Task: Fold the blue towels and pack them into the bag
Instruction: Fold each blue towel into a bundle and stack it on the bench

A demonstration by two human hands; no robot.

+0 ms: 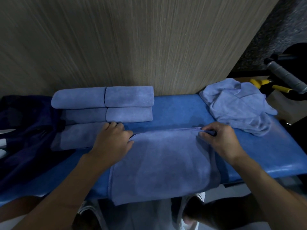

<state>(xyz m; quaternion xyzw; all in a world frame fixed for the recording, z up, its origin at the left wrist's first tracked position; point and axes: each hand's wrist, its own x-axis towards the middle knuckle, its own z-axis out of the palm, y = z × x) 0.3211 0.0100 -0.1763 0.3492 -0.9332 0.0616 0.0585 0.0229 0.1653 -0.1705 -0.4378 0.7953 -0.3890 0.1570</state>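
Note:
A blue towel (159, 163) lies folded over on the blue padded bench (265, 155), its near edge hanging off the front. My left hand (113, 140) holds its far left corner, thumb on top of the cloth. My right hand (219, 140) pinches the far right corner between thumb and fingers. Several folded blue towels (103, 105) are stacked in two columns at the back left, against the wall. One more folded towel (78, 138) lies flat in front of them. A dark navy bag (25, 130) lies at the bench's left end.
A heap of unfolded blue towels (239, 105) sits at the bench's back right corner. Behind it are yellow-handled tools (265, 85) and a grey grip bar (285, 77). A wood-grain wall (132, 44) rises right behind the bench. White shoes (199, 196) show below the front edge.

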